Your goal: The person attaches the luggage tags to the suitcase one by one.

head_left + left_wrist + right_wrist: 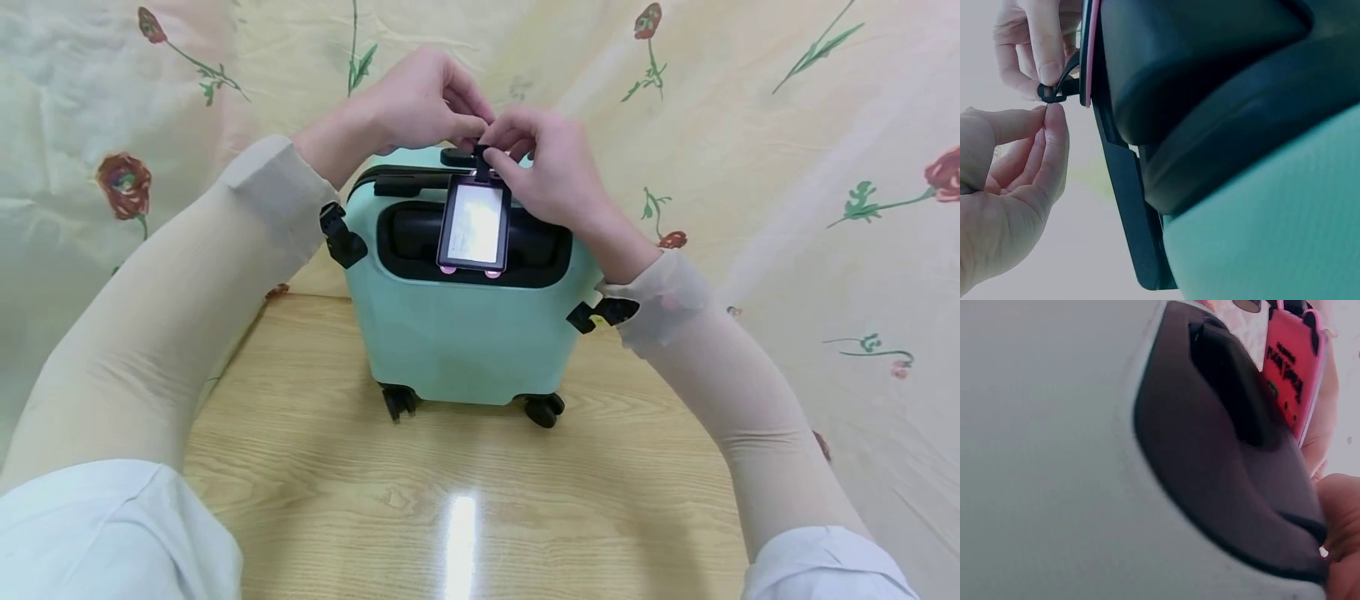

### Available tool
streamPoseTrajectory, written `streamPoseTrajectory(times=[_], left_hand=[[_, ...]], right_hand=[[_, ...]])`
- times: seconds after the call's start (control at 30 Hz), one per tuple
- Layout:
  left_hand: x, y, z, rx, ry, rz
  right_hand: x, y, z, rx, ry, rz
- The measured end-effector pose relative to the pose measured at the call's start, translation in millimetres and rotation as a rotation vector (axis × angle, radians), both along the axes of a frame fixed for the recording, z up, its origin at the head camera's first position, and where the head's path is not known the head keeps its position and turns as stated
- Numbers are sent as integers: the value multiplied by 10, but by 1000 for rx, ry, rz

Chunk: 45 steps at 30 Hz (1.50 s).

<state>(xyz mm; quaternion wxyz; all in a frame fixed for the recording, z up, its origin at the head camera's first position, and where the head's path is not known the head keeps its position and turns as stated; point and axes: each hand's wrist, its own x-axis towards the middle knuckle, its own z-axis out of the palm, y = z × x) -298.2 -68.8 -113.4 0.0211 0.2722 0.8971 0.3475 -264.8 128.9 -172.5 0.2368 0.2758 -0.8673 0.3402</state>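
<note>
A mint-green suitcase (pixel 457 342) stands upright, with a luggage tag (pixel 475 223) hanging at its black top handle. The tag's front has a pale window in a dark frame; its back is pink with black lettering (pixel 1285 372) in the right wrist view. My left hand (pixel 431 104) pinches the tip of the tag's black strap (pixel 1071 67) between thumb and forefinger, just below a small buckle (pixel 1052 95). My right hand (pixel 553 162) pinches the strap at the buckle, close against the left fingertips. The fingers partly hide the strap's loop.
The suitcase rests on black wheels (pixel 544 409) on a wood-grain surface (pixel 360 500). Behind it hangs a pale cloth (pixel 750 167) with printed red flowers. Black camera mounts (pixel 343 237) sit at both wrists, near the suitcase's sides.
</note>
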Motion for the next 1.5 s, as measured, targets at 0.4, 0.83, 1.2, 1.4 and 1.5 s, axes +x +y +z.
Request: streamPoseTrajectory(times=[0.4, 0.83, 1.2, 1.4, 1.5], left_hand=[[-16, 23, -27, 59, -5, 15], [-34, 42, -49, 87, -1, 38], [-12, 51, -38, 86, -12, 38], [-8, 40, -44, 121, -14, 58], [-7, 37, -38, 129, -9, 71]], right_hand=[[69, 4, 3, 49, 26, -36], [75, -4, 0, 69, -5, -48], [93, 8, -2, 58, 0, -38], [130, 11, -2, 142, -3, -51], [128, 7, -5, 142, -3, -51]])
